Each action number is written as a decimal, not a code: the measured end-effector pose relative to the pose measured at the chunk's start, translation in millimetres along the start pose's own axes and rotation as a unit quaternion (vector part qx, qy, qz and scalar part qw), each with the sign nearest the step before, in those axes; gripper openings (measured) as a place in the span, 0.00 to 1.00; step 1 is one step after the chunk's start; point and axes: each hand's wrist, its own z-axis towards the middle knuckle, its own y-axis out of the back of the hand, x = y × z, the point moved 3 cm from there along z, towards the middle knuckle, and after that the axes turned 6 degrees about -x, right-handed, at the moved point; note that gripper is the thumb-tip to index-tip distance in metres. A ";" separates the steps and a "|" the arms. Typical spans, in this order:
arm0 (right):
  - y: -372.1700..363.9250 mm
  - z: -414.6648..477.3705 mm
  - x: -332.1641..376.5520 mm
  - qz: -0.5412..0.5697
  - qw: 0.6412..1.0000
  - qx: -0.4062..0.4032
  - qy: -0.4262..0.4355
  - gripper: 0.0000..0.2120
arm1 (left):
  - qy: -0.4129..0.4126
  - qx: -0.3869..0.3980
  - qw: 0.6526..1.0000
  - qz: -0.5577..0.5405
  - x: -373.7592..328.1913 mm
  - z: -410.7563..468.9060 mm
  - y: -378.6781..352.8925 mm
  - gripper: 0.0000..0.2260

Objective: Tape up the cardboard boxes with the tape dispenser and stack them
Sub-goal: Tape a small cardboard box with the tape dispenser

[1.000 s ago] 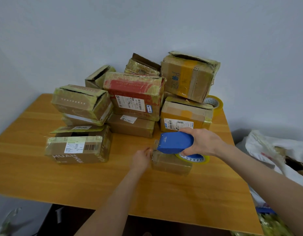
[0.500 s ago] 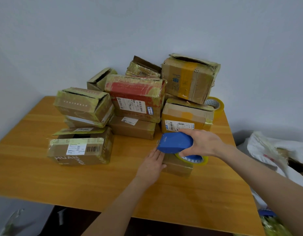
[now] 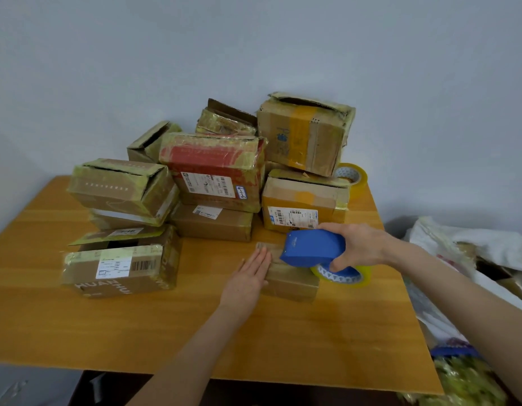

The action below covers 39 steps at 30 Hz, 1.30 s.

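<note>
A small cardboard box lies on the wooden table right of centre. My left hand rests flat with straight fingers on the box's left end. My right hand grips the blue tape dispenser, holding it over the box's top, with its yellowish tape roll hanging at the right side. Behind stands a pile of several taped cardboard boxes, and one more box with an open flap lies at the front left.
A spare roll of tape sits at the back right of the table beside the pile. White bags and packing scraps lie off the table's right edge. A wall stands close behind the pile.
My left hand has slid from the box's left side up onto its top and flattened there. The dispenser stays over the box in my right hand.
</note>
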 end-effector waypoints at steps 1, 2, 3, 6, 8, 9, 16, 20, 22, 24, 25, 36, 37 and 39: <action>-5.0 -1.3 -0.9 -0.002 1.000 0.000 0.001 0.39 | 0.002 0.003 1.000 0.000 -1.4 -0.1 -0.1 0.30; -9.0 -1.9 -1.0 -0.006 1.000 -0.005 0.001 0.38 | 0.006 0.006 1.000 -0.003 -2.3 -0.6 -0.4 0.32; -11.1 -2.3 -0.3 -0.008 1.000 -0.014 0.000 0.37 | 0.011 0.005 1.000 -0.004 -2.6 -1.1 -0.5 0.32; -12.0 -1.6 4.4 0.003 0.999 -0.043 0.007 0.33 | 0.008 -0.010 1.000 0.019 2.8 -4.3 4.9 0.31; -15.9 0.6 13.0 0.019 0.998 -0.054 0.020 0.32 | 0.014 -0.010 1.000 0.025 9.8 -8.8 11.2 0.31; -19.3 2.3 18.8 0.021 0.998 -0.057 0.028 0.32 | 0.021 -0.009 0.999 0.026 13.6 -10.6 14.3 0.31; -22.4 8.5 26.1 -0.018 0.999 -0.025 0.016 0.35 | -0.019 0.021 0.997 0.069 -3.7 -6.2 16.3 0.37; -23.4 7.8 29.1 -0.050 0.998 -0.034 -0.001 0.34 | -0.018 0.046 0.997 0.064 -1.5 -3.6 5.5 0.33; -22.5 8.1 32.7 -0.067 0.997 -0.043 -0.002 0.33 | -0.020 0.055 0.996 0.066 0.3 -3.4 3.2 0.33; -22.4 7.0 33.8 -0.066 0.997 -0.041 -0.004 0.33 | -0.018 0.056 0.996 0.065 0.7 -2.9 3.6 0.32; -22.4 6.2 32.6 -0.059 0.997 -0.040 -0.005 0.33 | -0.019 0.054 0.996 0.062 0.6 -2.1 4.2 0.32; -15.0 -16.0 -5.6 -0.023 0.999 0.003 -0.048 0.29 | -0.009 0.013 0.999 0.034 2.8 -3.9 1.9 0.30; -18.2 -17.2 -6.5 -0.026 0.998 0.004 -0.053 0.29 | -0.010 0.011 0.999 0.033 3.3 -4.5 1.3 0.30; -26.1 -18.1 -5.1 -0.044 0.998 0.005 -0.054 0.29 | -0.012 0.013 0.999 0.038 6.0 -4.8 0.6 0.30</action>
